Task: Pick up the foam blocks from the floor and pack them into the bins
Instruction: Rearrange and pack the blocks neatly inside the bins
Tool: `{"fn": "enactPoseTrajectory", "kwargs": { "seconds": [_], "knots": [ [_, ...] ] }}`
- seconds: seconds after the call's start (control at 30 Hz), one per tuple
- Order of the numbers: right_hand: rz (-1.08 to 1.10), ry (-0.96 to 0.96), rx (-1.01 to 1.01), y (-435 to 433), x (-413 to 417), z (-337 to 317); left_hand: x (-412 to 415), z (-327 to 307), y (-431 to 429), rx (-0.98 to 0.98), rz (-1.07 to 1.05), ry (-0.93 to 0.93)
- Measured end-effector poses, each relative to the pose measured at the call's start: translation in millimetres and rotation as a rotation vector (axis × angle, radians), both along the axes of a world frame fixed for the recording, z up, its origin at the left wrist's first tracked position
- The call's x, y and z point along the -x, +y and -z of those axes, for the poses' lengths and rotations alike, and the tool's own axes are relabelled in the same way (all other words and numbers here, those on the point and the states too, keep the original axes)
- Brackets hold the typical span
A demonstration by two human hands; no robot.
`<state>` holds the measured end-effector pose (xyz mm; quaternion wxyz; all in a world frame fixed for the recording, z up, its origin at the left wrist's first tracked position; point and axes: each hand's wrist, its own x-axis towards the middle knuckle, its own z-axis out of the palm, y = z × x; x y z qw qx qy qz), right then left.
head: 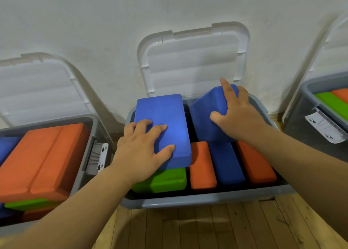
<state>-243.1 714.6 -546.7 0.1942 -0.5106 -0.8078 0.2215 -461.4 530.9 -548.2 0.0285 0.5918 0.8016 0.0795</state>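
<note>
Topping grey plastic bin [207, 201]: flat blue foam block [165, 109] lay under spread fingers [160, 126] of left hand [137, 151]; right hand [239, 115] clasped tilted blue foam block [205, 105].

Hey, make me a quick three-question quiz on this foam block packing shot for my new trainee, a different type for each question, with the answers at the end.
1. True or false: the left hand rests on a flat blue block that lies on top of a green block.
2. Where is the tilted blue block that the right hand grips? A: in the left bin. B: at the back right of the middle bin. C: on the floor.
3. Fill in: between the left orange block and the right orange block stands a ____ block.
Key: 1 true; 2 B; 3 blue.
</note>
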Motion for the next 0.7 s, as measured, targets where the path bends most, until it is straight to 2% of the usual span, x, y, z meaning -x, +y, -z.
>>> {"fn": "enactPoseTrajectory", "kwargs": {
  "seconds": [0.1,0.27,0.4,0.63,0.7],
  "knots": [
    [-0.054,-0.113,-0.014,6,0,-13,-1,2,1,-0.008,0.001,0.01],
    [0.0,-0.223,-0.056,34,2,-22,0,3,2,-0.023,0.011,0.014],
    [0.041,-0.156,0.0,53,5,-12,1,4,0,-0.035,0.006,0.006],
    [0.043,-0.344,-0.106,70,25,27,1,6,3,-0.042,0.009,0.0],
    [0.05,-0.386,-0.079,73,32,44,-1,6,5,-0.051,0.012,0.001]
  ]
}}
